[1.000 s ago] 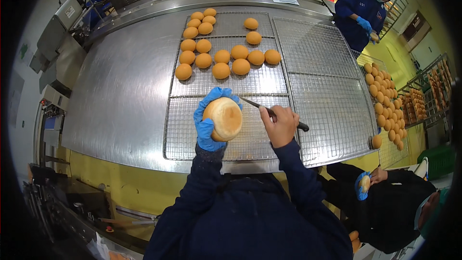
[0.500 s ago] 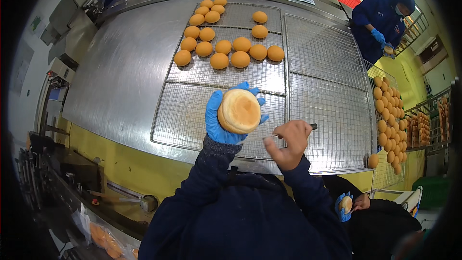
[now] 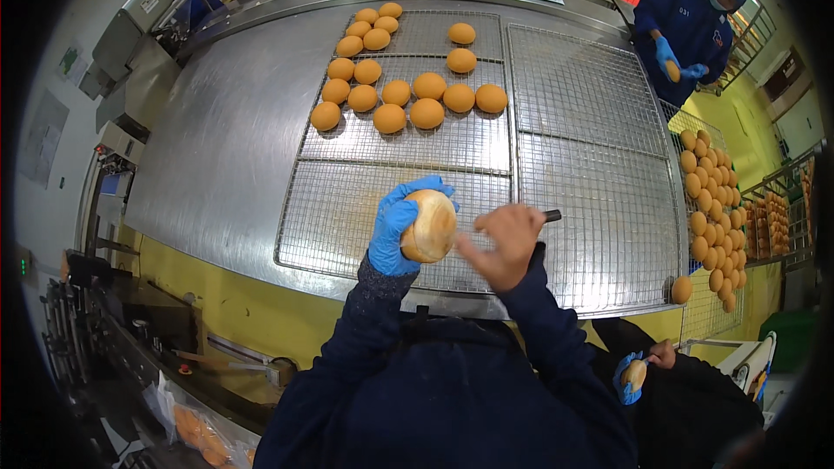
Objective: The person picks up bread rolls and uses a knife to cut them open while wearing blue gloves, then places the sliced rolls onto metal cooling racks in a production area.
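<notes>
My left hand (image 3: 393, 233), in a blue glove, is wrapped round a round bun (image 3: 432, 227) above the front of the wire racks. The bun is tipped, its pale, browned flat face turned to the right. Just right of it is my bare right hand (image 3: 506, 243), closed on a slim tool with a black handle (image 3: 552, 215). The handle's end sticks out past the knuckles. Hand and blur hide the tool's front part. Several golden-brown buns (image 3: 426, 113) lie on the left wire rack (image 3: 347, 208), beyond my hands.
Another wire rack (image 3: 599, 174) adjoins on the right, with a single bun (image 3: 681, 289) at its front corner. A rack of many buns (image 3: 714, 226) stands beyond. One co-worker (image 3: 686, 30) handles a bun at far right; another's gloved hand (image 3: 627, 379) holds one at lower right.
My left hand has turned the bun from facing up to tilted rightward, and its fingers have closed round it. My right hand has shifted slightly left and up.
</notes>
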